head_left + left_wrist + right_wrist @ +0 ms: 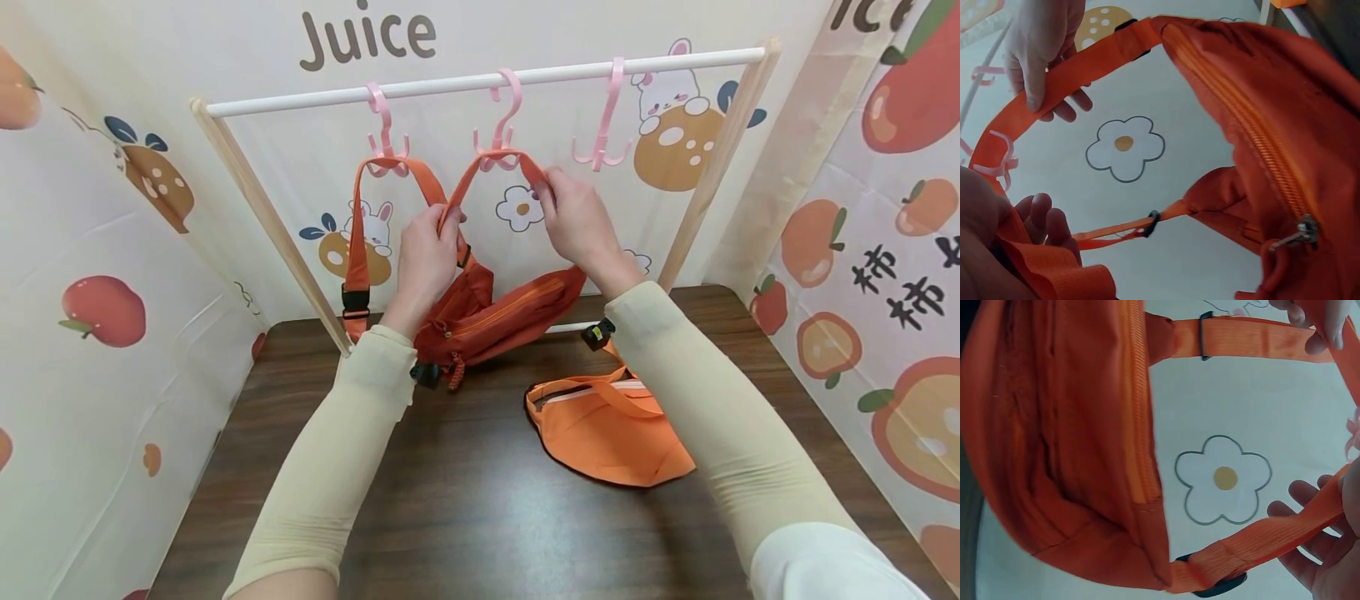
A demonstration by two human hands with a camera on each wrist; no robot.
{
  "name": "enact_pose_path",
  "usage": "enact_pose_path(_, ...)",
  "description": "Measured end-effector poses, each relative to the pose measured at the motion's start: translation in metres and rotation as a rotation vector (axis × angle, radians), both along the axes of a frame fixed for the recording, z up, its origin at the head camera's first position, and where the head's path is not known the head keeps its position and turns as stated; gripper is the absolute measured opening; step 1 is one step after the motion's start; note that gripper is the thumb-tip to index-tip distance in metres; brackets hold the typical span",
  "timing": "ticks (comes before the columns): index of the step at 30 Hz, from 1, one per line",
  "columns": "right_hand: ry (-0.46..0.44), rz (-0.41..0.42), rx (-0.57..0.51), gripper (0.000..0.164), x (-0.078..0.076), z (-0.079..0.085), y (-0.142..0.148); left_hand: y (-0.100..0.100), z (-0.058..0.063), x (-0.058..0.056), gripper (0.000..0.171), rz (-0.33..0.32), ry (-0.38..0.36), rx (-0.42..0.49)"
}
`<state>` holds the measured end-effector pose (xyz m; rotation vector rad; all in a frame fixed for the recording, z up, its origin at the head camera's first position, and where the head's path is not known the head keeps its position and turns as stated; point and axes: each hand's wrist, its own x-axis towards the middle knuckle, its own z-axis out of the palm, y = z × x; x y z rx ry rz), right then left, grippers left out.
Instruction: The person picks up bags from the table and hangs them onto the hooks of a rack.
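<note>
A red-orange waist bag (517, 321) hangs tilted below the rack, close over the table. My left hand (429, 258) grips the left side of its strap (1063, 81). The right hand (577, 217) pinches the strap's other side between thumb and fingers. Between the hands, the raised strap loop lies at the prongs of the middle pink hook (513, 100). On the left pink hook (385, 117) hangs another orange strap loop (357, 250) with a black buckle (356, 300); its lower end is hidden behind my left forearm. In the left wrist view, the bag's metal zipper pull (1302, 231) shows.
A white bar (562, 77) on wooden legs carries the hooks. The right pink hook (603, 125) holds nothing. A lighter orange bag (615, 433) lies on the dark wooden table (480, 517), partly under my right forearm. Printed curtains (97, 433) stand behind and at both sides.
</note>
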<state>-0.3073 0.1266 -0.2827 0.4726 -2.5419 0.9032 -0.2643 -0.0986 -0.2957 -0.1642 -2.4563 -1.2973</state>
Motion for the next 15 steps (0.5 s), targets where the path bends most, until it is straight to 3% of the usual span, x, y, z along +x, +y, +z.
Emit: enact_pose_path(15, -0.077, 0.011, 0.019, 0.033, -0.005, -0.033, 0.006, -0.014, -0.029, 0.011, 0.024, 0.009, 0.063, -0.045)
